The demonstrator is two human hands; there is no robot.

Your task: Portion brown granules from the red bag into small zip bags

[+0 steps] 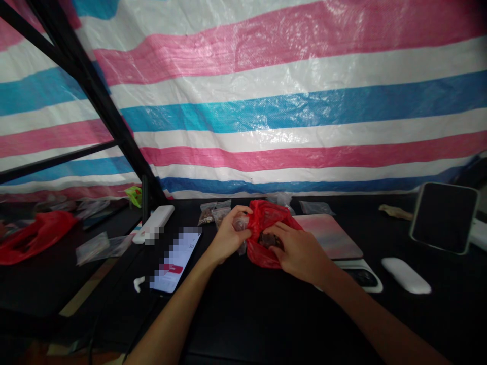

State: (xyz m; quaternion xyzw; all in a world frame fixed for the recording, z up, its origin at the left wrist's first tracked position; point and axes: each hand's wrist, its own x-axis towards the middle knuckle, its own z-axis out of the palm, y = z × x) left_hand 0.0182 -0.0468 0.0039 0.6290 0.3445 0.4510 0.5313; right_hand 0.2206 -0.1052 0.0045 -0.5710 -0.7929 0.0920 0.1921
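Observation:
A red plastic bag [262, 218] lies on the black table [243, 314], in front of me. My left hand [228, 235] is closed on a small clear packet [241, 223] at the bag's left edge. My right hand [300, 251] reaches into the bag's mouth, fingers curled around dark pieces [268, 239] inside; what it holds is partly hidden. Two small clear packets with brown contents [213, 214] lie just behind the left hand.
A lit phone [177, 258], a white power bank [154, 225] and an earbud [139, 284] lie to the left. A pink pad [329, 235], a white case [405, 275] and a dark tablet [445, 217] sit to the right. Another red bag [34, 235] is far left. A striped tarp hangs behind.

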